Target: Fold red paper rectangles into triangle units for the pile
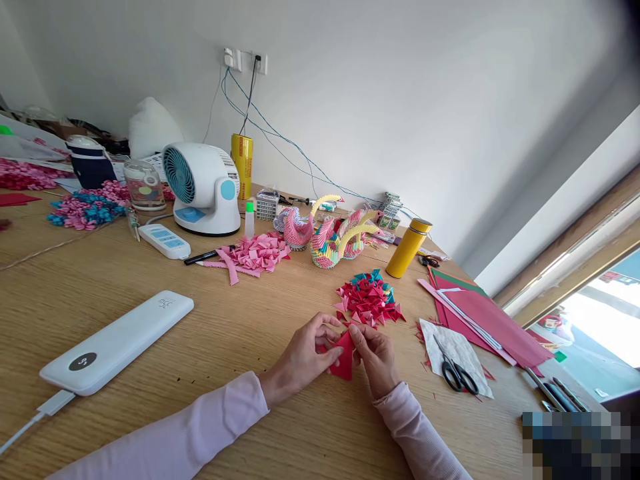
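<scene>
Between my two hands is a small folded piece of red paper [343,363], held just above the table. My left hand [306,350] pinches its left side with thumb and fingers. My right hand [376,357] grips its upper right edge, the thumb near the top corner. Just beyond my fingers lies a heap of folded red, pink and blue paper triangles [367,297]. Farther off to the left is a pile of pink paper pieces [257,253]. Paper swans [345,237] built from such folded pieces stand behind the heaps.
Black-handled scissors [459,377] rest on a white tissue [431,340] at the right, near red paper sheets [493,313]. A yellow cylinder [409,250] stands behind them. To the left are a white power bank [120,340], a fan [205,190] and a remote [165,241].
</scene>
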Demonstrator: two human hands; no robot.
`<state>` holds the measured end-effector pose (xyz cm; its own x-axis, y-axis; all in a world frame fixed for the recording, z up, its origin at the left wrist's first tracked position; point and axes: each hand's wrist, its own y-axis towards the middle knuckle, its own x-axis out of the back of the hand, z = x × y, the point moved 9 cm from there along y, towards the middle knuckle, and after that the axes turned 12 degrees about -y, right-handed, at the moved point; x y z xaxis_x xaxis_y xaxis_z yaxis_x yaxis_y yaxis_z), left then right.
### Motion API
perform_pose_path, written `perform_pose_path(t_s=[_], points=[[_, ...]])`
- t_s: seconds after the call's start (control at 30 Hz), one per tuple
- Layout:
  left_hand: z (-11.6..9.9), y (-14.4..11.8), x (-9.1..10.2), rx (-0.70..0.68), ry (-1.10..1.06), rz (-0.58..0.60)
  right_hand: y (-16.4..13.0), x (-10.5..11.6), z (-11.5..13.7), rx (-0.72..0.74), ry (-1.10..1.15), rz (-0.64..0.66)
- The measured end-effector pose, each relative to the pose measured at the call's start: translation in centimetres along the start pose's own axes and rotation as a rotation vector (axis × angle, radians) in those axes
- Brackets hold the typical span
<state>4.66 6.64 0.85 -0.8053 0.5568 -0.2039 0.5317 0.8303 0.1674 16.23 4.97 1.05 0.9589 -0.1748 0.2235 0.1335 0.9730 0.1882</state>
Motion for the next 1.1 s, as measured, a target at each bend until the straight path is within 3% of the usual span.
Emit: perform_pose_path(t_s=[0.17, 0.27, 0.47, 0.63, 1.1], points=[[1.0, -0.3, -1.3, 0.112, -0.222, 0.076, -0.3, 0.2, 0.4, 0.043, 0.049, -0.073], [0.9, -0.4, -1.2, 0.139, -0.27, 0.034, -0.4, 0.4, 0.4, 0.06, 0.03, -0.103], [0.4, -0.5, -0.2, 0.141, -0.263, -0.091, -0.5, 0.6, 0.1, 0.076, 0.004, -0.099], [0.2, -0.5, 0.1, 0.119, -0.256, -0.13, -0.5, 0.8, -0.1, 0.061, -0.017, -0.088], [-0.2, -0.5, -0.1, 0.085, -0.174, -0.066, -1.3, 1.1, 2.3, 0.279, -0.301, -0.162]])
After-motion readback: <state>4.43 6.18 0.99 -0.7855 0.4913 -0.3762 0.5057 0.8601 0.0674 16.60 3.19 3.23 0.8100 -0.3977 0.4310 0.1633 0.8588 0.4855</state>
